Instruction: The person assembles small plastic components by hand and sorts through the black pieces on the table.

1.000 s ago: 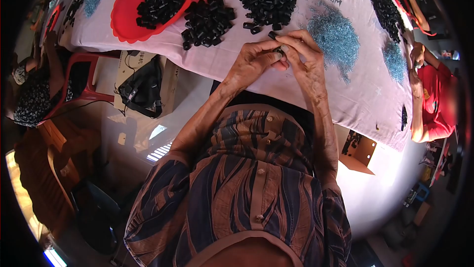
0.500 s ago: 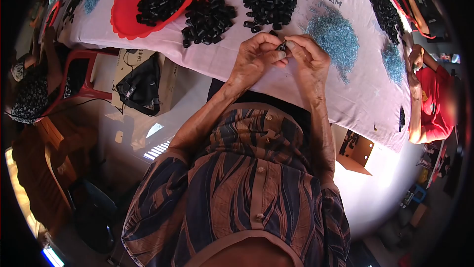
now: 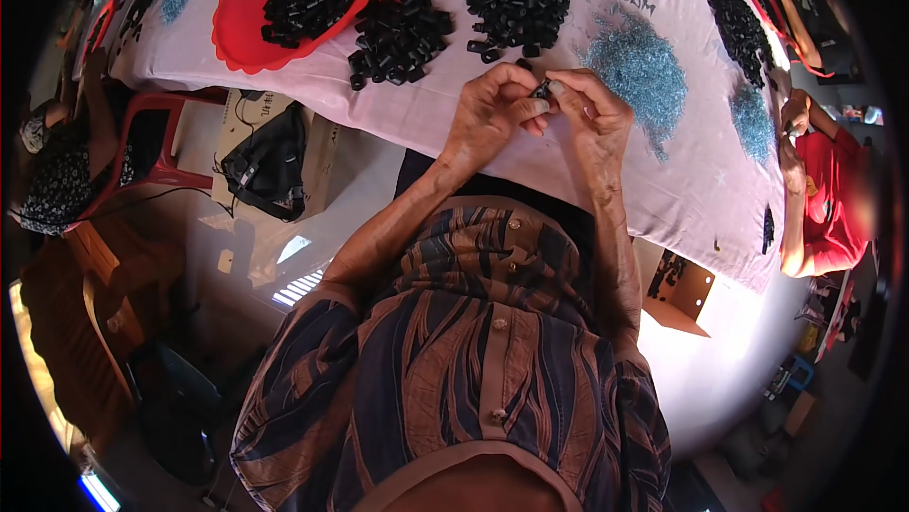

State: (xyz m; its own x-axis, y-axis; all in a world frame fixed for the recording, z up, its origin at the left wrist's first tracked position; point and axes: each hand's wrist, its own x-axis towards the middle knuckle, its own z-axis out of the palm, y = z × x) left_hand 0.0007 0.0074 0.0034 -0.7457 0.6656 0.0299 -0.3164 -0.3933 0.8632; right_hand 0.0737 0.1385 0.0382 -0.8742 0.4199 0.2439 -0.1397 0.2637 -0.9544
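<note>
My left hand (image 3: 488,114) pinches a small black plastic piece (image 3: 540,91) between thumb and fingers, above the table's near edge. Close against it, my right hand (image 3: 597,114) has its thumb and forefinger pressed together at the same piece. Whether the right fingertips also hold a tiny part is too small to tell. Beyond my hands lies a large pile of black plastic pieces (image 3: 516,1), with a smaller pile (image 3: 400,34) to its left. A heap of small, shiny bluish parts (image 3: 644,72) spreads just right of my right hand.
A red scalloped tray (image 3: 237,29) holding more black pieces sits at the left on the pink tablecloth (image 3: 701,181). A co-worker in red (image 3: 824,190) works at the right edge. Below the table stand a cardboard box (image 3: 682,294) and, leftward, a black bag (image 3: 270,162) beside a red chair (image 3: 161,143).
Both hands stay together at the black piece, with only slight finger movement. The camera view has shifted very slightly.
</note>
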